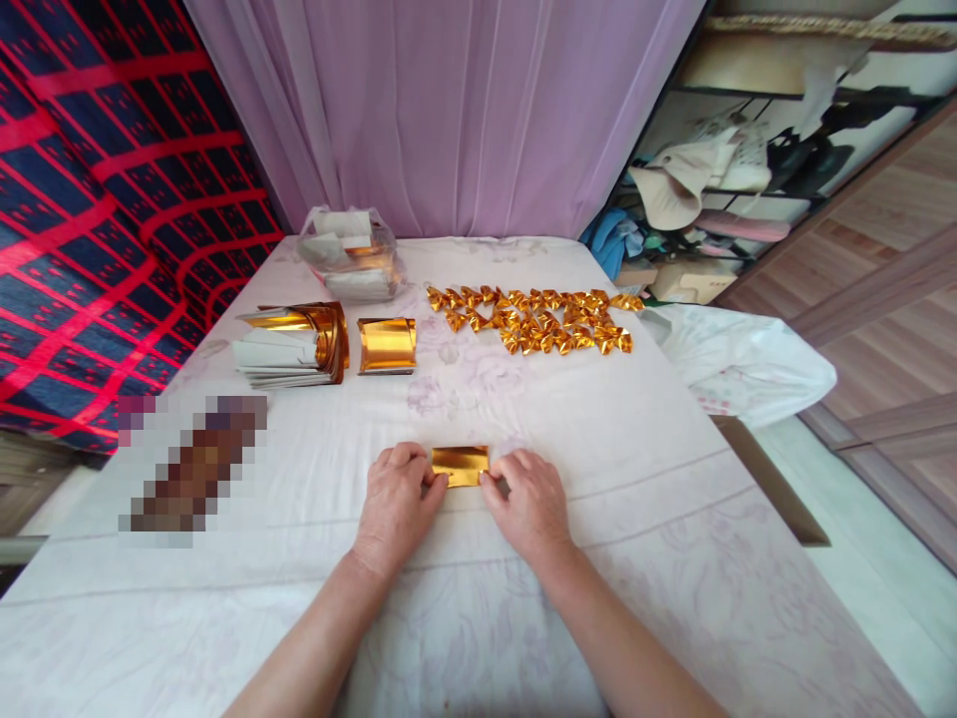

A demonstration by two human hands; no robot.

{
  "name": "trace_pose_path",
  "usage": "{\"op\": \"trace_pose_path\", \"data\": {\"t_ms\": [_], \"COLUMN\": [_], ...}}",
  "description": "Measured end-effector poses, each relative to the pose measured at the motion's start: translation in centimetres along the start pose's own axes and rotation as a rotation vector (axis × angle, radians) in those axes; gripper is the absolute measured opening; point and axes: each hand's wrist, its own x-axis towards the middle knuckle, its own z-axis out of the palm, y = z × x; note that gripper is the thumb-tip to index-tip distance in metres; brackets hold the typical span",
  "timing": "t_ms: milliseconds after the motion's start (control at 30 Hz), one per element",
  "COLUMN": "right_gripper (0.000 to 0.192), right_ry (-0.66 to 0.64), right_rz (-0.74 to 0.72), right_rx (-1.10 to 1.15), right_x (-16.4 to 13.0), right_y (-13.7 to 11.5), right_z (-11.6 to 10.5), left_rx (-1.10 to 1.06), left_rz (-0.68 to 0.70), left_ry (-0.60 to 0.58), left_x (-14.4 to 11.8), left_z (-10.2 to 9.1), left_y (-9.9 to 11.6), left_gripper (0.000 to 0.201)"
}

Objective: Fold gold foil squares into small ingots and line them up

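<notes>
A small sheet of gold foil paper lies at the middle of the table, its shiny side up. My left hand pinches its left end between thumb and fingers. At the right end, my right hand grips the paper the same way. Beyond the hands sits a short stack of gold foil sheets, slightly curled. Left of it is a thicker, bent stack of foil paper with pale backs showing. Several folded gold foil pieces, pinched like bows, lie in rows at the far right.
A clear plastic bag of more paper stands at the back left. The floral cloth covers the table. A blurred-out patch is at left. Beyond the right edge are a white plastic bag and shelves with a cap.
</notes>
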Motion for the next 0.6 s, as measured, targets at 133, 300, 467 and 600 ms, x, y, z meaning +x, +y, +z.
{"op": "trace_pose_path", "data": {"t_ms": [133, 300, 467, 600], "right_gripper": [0.006, 0.002, 0.007, 0.004], "right_ry": [0.005, -0.016, -0.053, -0.063], "right_rz": [0.011, -0.031, -0.04, -0.036], "right_rx": [0.026, 0.069, 0.068, 0.017], "right_x": [-0.13, -0.24, -0.1, 0.17], "right_y": [0.16, 0.13, 0.0, -0.37], "right_z": [0.18, -0.12, -0.51, -0.61], "left_rx": [-0.001, 0.001, -0.015, -0.006], "left_rz": [0.005, -0.001, 0.027, 0.037], "left_ry": [0.002, 0.016, -0.004, 0.001], "left_x": [-0.01, -0.02, -0.1, -0.11], "left_z": [-0.04, -0.14, -0.02, 0.14], "left_y": [0.01, -0.03, -0.17, -0.24], "left_gripper": [0.02, 0.008, 0.011, 0.013]}}
